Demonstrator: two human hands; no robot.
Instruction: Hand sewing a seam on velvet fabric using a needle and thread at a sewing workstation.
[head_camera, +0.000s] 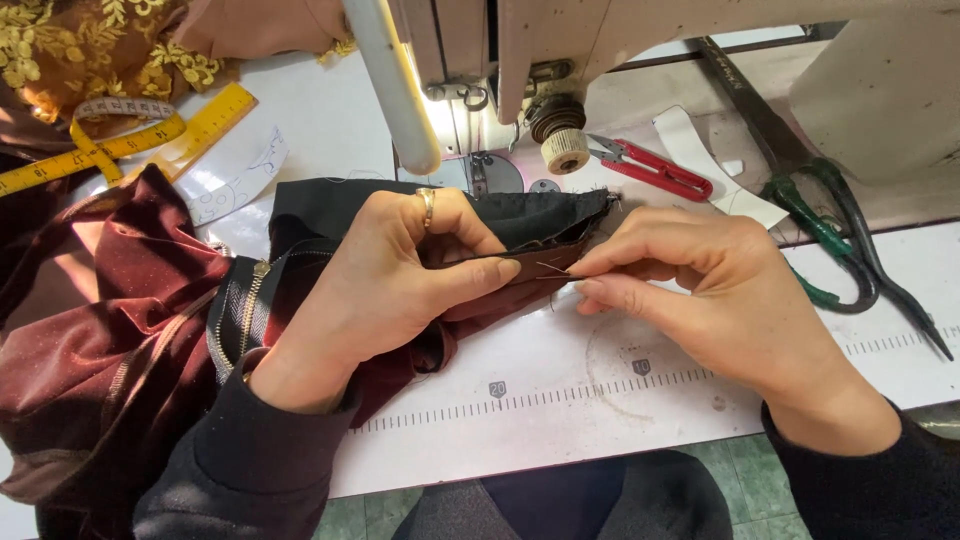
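Nearest the camera, both dark sleeves entered from the bottom edge; the left hand (385, 275) gripped a folded edge of the maroon velvet garment (110, 330), thumb and fingers pinched narrow on the fabric, a ring on one finger; the right hand (700, 285) met it from the right, thumb and forefinger closed tight on what appeared to be a thin pin or needle (553, 268), its tip touching the fold.

The fold's long axis ran left to right, roughly level with the table edge; the pin lay almost along that axis, pointing left toward the left thumb; the right hand was the nearer to the pin, the left the nearer to the bulk of cloth.

The garment spread to the left over the white table (620, 400), a metal zipper (245, 310) showing beside the left wrist; black lining (530, 215) lay just behind the fingers.

Farther back stood the sewing machine (560, 60), its head directly above the lining; red thread snips (655, 170) and green-handled shears (830, 230) lay to the right, well apart from the hands; a yellow tape measure (130, 140) and gold-embroidered cloth (90, 50) lay far left. Nothing stood between the hands and the fold.
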